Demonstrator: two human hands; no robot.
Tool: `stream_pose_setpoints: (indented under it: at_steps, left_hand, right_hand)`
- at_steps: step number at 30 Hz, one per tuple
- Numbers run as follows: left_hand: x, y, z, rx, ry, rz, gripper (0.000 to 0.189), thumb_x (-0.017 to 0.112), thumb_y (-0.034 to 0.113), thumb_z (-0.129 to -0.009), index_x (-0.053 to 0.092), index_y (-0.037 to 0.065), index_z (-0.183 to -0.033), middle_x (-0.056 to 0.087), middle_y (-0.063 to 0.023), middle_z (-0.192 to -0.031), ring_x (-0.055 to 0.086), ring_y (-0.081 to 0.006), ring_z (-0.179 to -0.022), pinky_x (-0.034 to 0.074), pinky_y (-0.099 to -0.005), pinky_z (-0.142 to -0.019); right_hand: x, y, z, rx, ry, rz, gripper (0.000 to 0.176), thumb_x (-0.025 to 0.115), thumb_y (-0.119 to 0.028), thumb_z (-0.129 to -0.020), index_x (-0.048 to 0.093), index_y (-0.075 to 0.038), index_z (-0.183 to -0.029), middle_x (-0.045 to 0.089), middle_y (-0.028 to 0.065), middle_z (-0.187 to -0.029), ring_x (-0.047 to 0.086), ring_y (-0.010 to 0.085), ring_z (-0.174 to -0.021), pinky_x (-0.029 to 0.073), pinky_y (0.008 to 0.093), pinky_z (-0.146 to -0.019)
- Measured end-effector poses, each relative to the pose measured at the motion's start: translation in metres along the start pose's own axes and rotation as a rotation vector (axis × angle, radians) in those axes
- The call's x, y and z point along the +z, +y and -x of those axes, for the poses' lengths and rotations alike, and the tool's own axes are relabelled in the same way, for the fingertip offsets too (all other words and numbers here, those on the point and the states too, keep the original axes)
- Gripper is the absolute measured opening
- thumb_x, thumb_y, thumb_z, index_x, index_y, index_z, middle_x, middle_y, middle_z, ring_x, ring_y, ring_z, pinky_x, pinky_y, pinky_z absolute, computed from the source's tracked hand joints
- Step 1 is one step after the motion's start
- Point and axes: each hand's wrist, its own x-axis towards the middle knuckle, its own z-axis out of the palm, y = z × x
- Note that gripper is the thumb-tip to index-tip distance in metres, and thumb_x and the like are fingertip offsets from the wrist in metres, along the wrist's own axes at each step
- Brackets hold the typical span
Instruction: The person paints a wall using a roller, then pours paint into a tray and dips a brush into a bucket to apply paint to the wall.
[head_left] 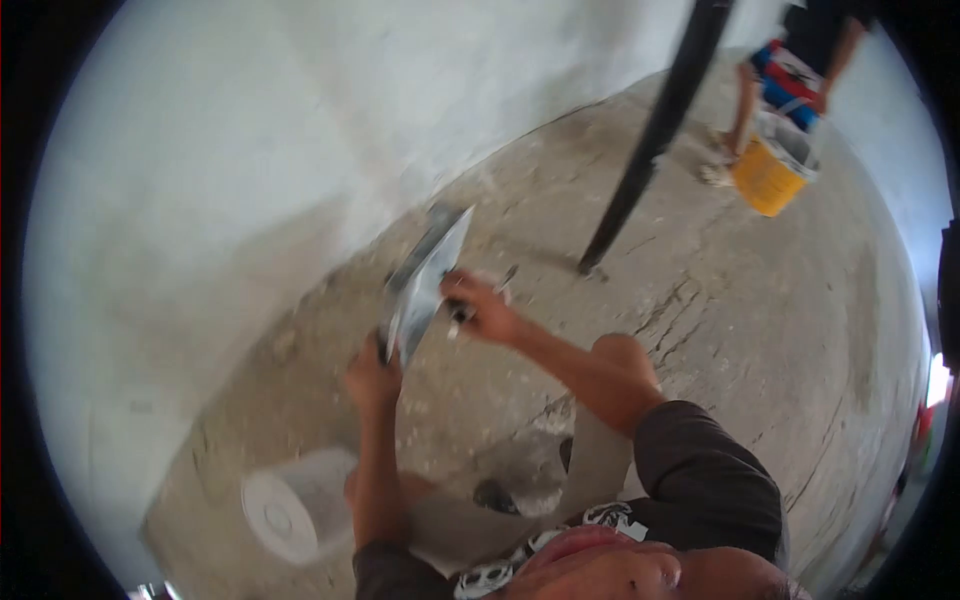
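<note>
My left hand (372, 380) is closed round the dark handle end of a grey metal plastering blade (418, 250), which slants up and away towards the wall. My right hand (482, 307) is closed on the handle of a plastering trowel (432, 290) with a pale, flat blade. The two blades lie side by side and seem to touch or overlap; their exact contact is blurred. Below my left forearm, a white bucket (300, 505) lies or stands tilted in view on the floor.
A smooth pale wall (200, 150) runs along the left. A dark pole (655, 140) slants up from the cracked concrete floor (740, 330). At the upper right, another person (805, 60) is beside a yellow bucket (768, 178).
</note>
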Motion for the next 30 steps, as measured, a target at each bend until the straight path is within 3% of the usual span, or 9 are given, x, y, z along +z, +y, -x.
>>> stream_pose_setpoints:
  at_steps: [4, 10, 13, 16, 18, 21, 30]
  left_hand:
    - [-0.007, -0.004, 0.001, 0.06, 0.063, 0.04, 0.032, 0.069, 0.027, -0.078, 0.06, 0.008, -0.103, 0.062, -0.0124, -0.07, 0.06, -0.0318, -0.06, 0.048, -0.0402, -0.057]
    - [-0.011, -0.012, -0.007, -0.087, 0.052, 0.057, 0.031, 0.07, 0.028, -0.079, 0.06, 0.009, -0.101, 0.062, -0.0117, -0.066, 0.06, -0.0323, -0.059, 0.048, -0.0384, -0.057]
    - [-0.007, -0.018, -0.012, -0.127, 0.155, 0.148, 0.029, 0.067, 0.029, -0.082, 0.06, 0.008, -0.101, 0.061, -0.0117, -0.064, 0.06, -0.0326, -0.056, 0.048, -0.0389, -0.055]
    - [-0.009, -0.02, -0.014, -0.174, 0.173, 0.18, 0.025, 0.064, 0.028, -0.086, 0.06, 0.007, -0.099, 0.059, -0.0113, -0.061, 0.058, -0.0304, -0.051, 0.046, -0.0371, -0.052]
    - [-0.013, -0.019, -0.015, -0.314, 0.16, 0.218, 0.023, 0.063, 0.027, -0.088, 0.061, 0.005, -0.096, 0.056, -0.0097, -0.057, 0.054, -0.025, -0.046, 0.043, -0.0336, -0.049]
    - [-0.011, -0.026, -0.017, -0.296, 0.264, 0.277, 0.023, 0.062, 0.026, -0.089, 0.061, 0.004, -0.093, 0.053, -0.0087, -0.056, 0.049, -0.0191, -0.044, 0.041, -0.0304, -0.048]
    - [-0.009, -0.035, -0.022, -0.357, 0.318, 0.328, 0.023, 0.06, 0.024, -0.091, 0.059, 0.001, -0.088, 0.049, -0.0085, -0.054, 0.042, -0.0156, -0.044, 0.036, -0.0298, -0.045]
  right_hand:
    - [-0.002, -0.008, -0.006, -0.005, 0.003, -0.001, 0.039, 0.065, 0.0, -0.069, 0.052, -0.004, -0.106, 0.053, 0.0174, -0.113, 0.05, 0.0366, -0.111, 0.043, 0.0391, -0.092]
    - [-0.015, -0.012, -0.022, -0.091, 0.082, -0.077, 0.035, 0.063, 0.002, -0.068, 0.054, -0.005, -0.101, 0.054, 0.0139, -0.104, 0.054, 0.0326, -0.1, 0.043, 0.0353, -0.086]
    - [-0.014, 0.011, -0.022, -0.043, 0.164, -0.196, 0.029, 0.061, 0.007, -0.071, 0.054, -0.005, -0.097, 0.056, 0.0125, -0.1, 0.056, 0.0278, -0.095, 0.044, 0.0348, -0.085]
    - [-0.013, 0.019, -0.018, 0.043, 0.261, -0.293, 0.023, 0.062, 0.007, -0.076, 0.054, -0.004, -0.094, 0.057, 0.0115, -0.098, 0.057, 0.022, -0.094, 0.045, 0.0338, -0.084]
    - [-0.013, 0.019, -0.016, 0.183, 0.274, -0.459, 0.018, 0.061, 0.007, -0.079, 0.054, -0.004, -0.092, 0.056, 0.0116, -0.1, 0.057, 0.0186, -0.092, 0.046, 0.0317, -0.083]
    - [-0.008, 0.015, -0.014, 0.179, 0.278, -0.507, 0.018, 0.06, 0.007, -0.079, 0.053, -0.003, -0.091, 0.056, 0.0116, -0.101, 0.059, 0.0176, -0.09, 0.047, 0.0311, -0.08]
    - [0.017, -0.001, -0.003, 0.033, 0.284, -0.318, 0.015, 0.058, 0.008, -0.078, 0.054, -0.003, -0.089, 0.056, 0.0115, -0.097, 0.061, 0.0178, -0.083, 0.047, 0.0308, -0.077]
